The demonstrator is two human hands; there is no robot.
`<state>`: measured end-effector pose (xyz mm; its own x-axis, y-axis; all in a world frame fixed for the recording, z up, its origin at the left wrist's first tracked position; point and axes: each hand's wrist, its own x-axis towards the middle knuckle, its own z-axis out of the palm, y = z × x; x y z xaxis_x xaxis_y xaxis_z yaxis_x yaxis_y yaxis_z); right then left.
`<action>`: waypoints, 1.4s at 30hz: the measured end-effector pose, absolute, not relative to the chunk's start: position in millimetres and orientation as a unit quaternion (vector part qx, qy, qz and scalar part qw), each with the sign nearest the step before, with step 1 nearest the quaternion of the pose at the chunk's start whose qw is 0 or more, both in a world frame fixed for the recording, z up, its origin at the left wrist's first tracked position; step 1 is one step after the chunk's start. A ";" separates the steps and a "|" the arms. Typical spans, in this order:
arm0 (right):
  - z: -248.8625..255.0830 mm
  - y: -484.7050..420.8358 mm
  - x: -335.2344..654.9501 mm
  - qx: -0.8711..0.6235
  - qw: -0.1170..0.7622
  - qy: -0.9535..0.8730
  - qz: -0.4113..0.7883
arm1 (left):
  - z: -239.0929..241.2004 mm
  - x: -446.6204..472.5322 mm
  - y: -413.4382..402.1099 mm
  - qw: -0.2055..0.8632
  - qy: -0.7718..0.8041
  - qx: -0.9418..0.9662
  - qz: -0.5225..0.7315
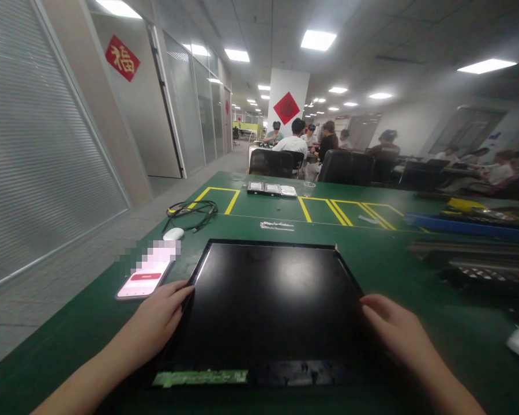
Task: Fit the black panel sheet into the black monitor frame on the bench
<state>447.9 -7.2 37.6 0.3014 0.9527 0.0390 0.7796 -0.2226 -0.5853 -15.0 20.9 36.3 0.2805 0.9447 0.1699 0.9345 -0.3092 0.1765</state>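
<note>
A flat black display panel point(263, 305) lies before me with its glossy screen facing up, reflecting a ceiling light. Along its near edge runs a green circuit board strip point(201, 377). My left hand point(166, 311) grips the panel's left edge, fingers on the rim. On the opposite edge, my right hand point(389, 323) holds the frame with thumb and fingers closed round it. The undersides of both grips are hidden. Left of the panel, close to my left hand, lies a phone point(145, 278) with a lit screen.
The green table point(251, 225) carries yellow tape outlines. A coiled black cable point(192, 214) and a white mouse point(173, 234) are at left. Several drives point(271, 189) sit at the far edge. A blue tray point(467, 223) and blurred parts lie right. People point(294, 141) sit beyond black chairs point(346, 167).
</note>
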 end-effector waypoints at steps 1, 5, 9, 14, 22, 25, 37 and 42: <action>37.7 -7.2 447.7 -0.763 0.261 -0.567 0.167 | 36.0 -15.1 21.1 0.021 0.588 0.800 0.122; 37.4 -7.5 448.0 -0.766 0.255 -0.566 0.170 | 32.7 -15.6 21.7 0.020 0.592 0.795 0.132; 36.2 -7.7 449.9 -0.769 0.242 -0.565 0.176 | 29.7 -15.3 22.7 0.018 0.597 0.791 0.136; 36.3 -7.6 447.6 -0.770 0.221 -0.575 0.167 | 30.7 -14.2 22.8 0.022 0.596 0.792 0.131; 41.2 -9.9 442.2 -0.772 0.205 -0.581 0.156 | 28.6 -16.2 24.1 0.025 0.595 0.793 0.129; 40.9 -10.2 443.6 -0.771 0.209 -0.582 0.154 | 28.1 -16.2 23.8 0.025 0.597 0.791 0.132; 25.6 -4.5 453.5 -0.756 0.272 -0.571 0.166 | 20.9 -16.4 26.2 0.046 0.604 0.778 0.164; 20.6 -3.0 456.5 -0.758 0.284 -0.561 0.173 | 27.3 -13.4 23.3 0.058 0.606 0.773 0.178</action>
